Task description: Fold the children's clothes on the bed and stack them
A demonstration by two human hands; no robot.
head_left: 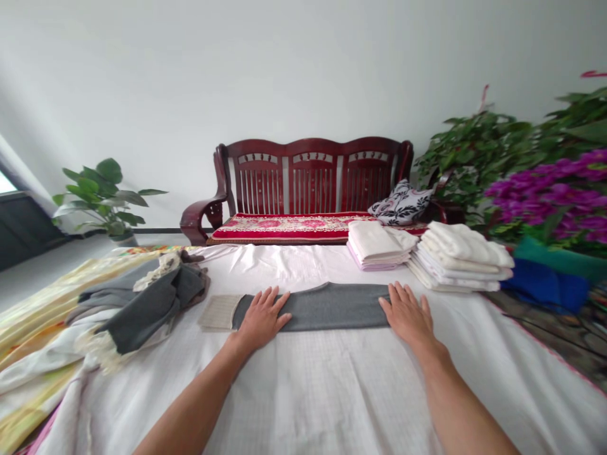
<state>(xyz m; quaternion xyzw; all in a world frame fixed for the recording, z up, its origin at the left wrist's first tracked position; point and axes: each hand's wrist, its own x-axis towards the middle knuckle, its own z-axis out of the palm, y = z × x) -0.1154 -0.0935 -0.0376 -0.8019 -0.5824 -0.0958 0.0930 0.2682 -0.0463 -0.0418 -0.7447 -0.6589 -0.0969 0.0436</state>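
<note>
A dark grey knitted garment [332, 308], folded into a long strip, lies sideways on the white sheet [322, 392]. Its left end is a light beige ribbed band [219, 313]. My left hand [263, 318] rests flat on the strip near that band, fingers spread. At the strip's right end lies my right hand [408, 313], also flat with fingers apart; it covers that end in part. Neither hand grips anything.
Left of the strip sits a loose heap of grey and white clothes [156, 303]. Two folded stacks stand at the back right: a smaller white stack [379, 245] and a larger white stack [459, 259]. Beyond is a wooden bench [313, 180]; purple flowers [559, 196] stand far right.
</note>
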